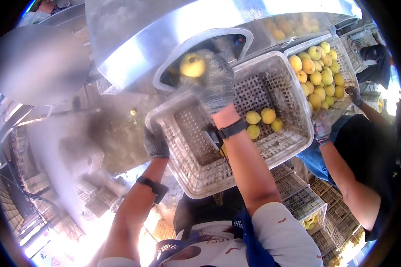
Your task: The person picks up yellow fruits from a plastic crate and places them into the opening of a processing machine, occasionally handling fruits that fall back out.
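Right hand [216,84], gloved, fingers closed round a yellow fruit [192,65] at the chute mouth [200,44]; left hand [156,143] grips the crate [236,164] rim. Loading step; next move likely needs fruit carried down into crate.

Strong fisheye distortion bends the scene, and a dark vignette rings the corners. Harsh daylight blows out the lower left and the right edge to white. Glare streaks across the metal chute [165,31]. A grey blurred patch covers the upper left. The centre is fairly sharp; the periphery is soft and hazy.
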The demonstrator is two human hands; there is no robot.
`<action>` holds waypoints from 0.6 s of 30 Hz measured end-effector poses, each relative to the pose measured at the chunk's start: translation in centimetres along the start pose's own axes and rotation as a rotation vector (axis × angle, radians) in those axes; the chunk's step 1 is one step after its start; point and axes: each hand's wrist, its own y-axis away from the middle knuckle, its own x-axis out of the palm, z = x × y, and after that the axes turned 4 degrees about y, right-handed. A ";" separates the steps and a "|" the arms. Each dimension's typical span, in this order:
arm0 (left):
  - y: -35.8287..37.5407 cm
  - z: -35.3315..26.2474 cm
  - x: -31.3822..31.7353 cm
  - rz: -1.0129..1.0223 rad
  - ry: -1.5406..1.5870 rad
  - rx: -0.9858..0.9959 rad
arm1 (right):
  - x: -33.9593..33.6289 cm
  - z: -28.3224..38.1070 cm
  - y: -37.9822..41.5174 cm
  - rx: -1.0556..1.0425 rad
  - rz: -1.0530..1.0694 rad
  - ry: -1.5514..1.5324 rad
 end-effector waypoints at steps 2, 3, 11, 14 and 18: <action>-0.5 0.8 0.0 0.013 0.028 0.016 | 0.2 0.1 0.0 -0.008 -0.038 -0.105; -1.1 2.3 0.2 0.017 0.017 -0.023 | -0.3 0.3 -0.1 -0.009 -0.041 -0.107; 0.5 -1.0 -0.1 0.026 0.112 -0.012 | -2.6 2.0 -1.2 -0.058 0.004 0.152; 1.2 -3.6 -0.1 0.036 0.148 -0.134 | -1.2 1.2 -0.5 -0.036 -0.005 0.150; 0.8 -2.4 0.0 0.023 0.105 -0.098 | 0.0 1.4 0.9 0.012 -0.122 0.097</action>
